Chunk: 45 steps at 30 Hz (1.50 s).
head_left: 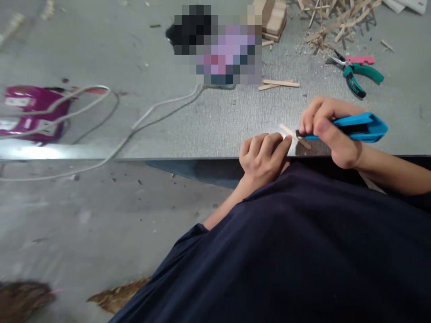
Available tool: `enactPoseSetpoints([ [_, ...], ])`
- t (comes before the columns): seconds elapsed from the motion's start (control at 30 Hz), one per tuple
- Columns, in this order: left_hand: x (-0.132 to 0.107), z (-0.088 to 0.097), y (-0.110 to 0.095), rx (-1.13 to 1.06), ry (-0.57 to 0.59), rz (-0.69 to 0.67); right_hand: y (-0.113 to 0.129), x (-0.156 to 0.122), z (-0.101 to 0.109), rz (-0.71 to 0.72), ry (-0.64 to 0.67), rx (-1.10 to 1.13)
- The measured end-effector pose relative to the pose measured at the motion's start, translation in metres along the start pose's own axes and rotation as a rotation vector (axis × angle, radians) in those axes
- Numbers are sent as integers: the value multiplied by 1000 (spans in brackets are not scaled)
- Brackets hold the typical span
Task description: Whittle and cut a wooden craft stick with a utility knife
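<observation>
My left hand point(264, 154) rests at the table's near edge with its fingers curled, pinching one end of a thin wooden stick point(295, 137) against the metal surface. My right hand point(332, 132) is closed round a blue utility knife point(362, 128). The knife's dark tip lies on the stick just right of my left fingertips. The stick slants from upper left to lower right between the two hands.
Green-handled pliers point(357, 76) and a pink tool point(362, 59) lie at the far right. Two loose sticks point(279, 84), a stack of wood pieces point(274, 20) and a heap of wood scraps point(336, 18) sit behind. A white cable point(161, 107) crosses toward a magenta box point(32, 112).
</observation>
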<state>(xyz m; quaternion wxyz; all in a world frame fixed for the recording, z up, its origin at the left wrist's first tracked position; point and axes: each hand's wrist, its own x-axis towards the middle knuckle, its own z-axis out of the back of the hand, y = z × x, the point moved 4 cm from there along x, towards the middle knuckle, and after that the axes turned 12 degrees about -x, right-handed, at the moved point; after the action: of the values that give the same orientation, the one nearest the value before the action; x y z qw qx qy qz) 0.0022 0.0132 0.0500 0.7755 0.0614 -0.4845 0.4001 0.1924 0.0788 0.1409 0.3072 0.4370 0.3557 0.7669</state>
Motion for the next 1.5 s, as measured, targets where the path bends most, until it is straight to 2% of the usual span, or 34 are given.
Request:
enactPoseSetpoints([
  [0.1,17,23,3,-81,167,104,3,10,23,164,88,-313],
  [0.23,50,39,31,-407,440,364,-12,21,47,138,265,-479],
  [0.3,71,32,52,-558,558,494,-23,28,54,133,325,-440],
  [0.37,94,16,73,-684,596,617,-31,38,65,205,219,-389],
  [0.47,124,-20,95,-895,624,826,-46,48,82,308,0,-383],
  [0.53,140,-45,98,-1004,625,862,-56,50,89,408,-91,-420],
  [0.6,151,-65,98,-1043,518,838,-67,49,92,457,-136,-501],
  [0.67,154,-80,94,-1078,404,816,-75,44,91,531,-183,-551],
  [0.77,147,-92,87,-1197,337,803,-81,35,87,638,-229,-615],
  [0.83,143,-91,86,-1208,297,776,-84,34,83,644,-223,-647],
  [0.93,141,-86,87,-1186,252,740,-90,41,80,564,-195,-625],
  [1.07,140,-84,88,-1191,232,703,-103,55,81,343,-119,-400],
  [1.13,140,-85,88,-1204,229,690,-104,57,82,297,-116,-344],
  [1.17,140,-86,88,-1207,232,692,-101,56,82,339,-114,-352],
  [1.33,140,-87,90,-1200,238,720,-75,43,80,733,-142,-485],
  [1.43,142,-85,89,-1226,222,696,-65,38,80,761,-237,-523],
  [1.5,143,-84,88,-1248,219,684,-60,35,79,750,-253,-553],
])
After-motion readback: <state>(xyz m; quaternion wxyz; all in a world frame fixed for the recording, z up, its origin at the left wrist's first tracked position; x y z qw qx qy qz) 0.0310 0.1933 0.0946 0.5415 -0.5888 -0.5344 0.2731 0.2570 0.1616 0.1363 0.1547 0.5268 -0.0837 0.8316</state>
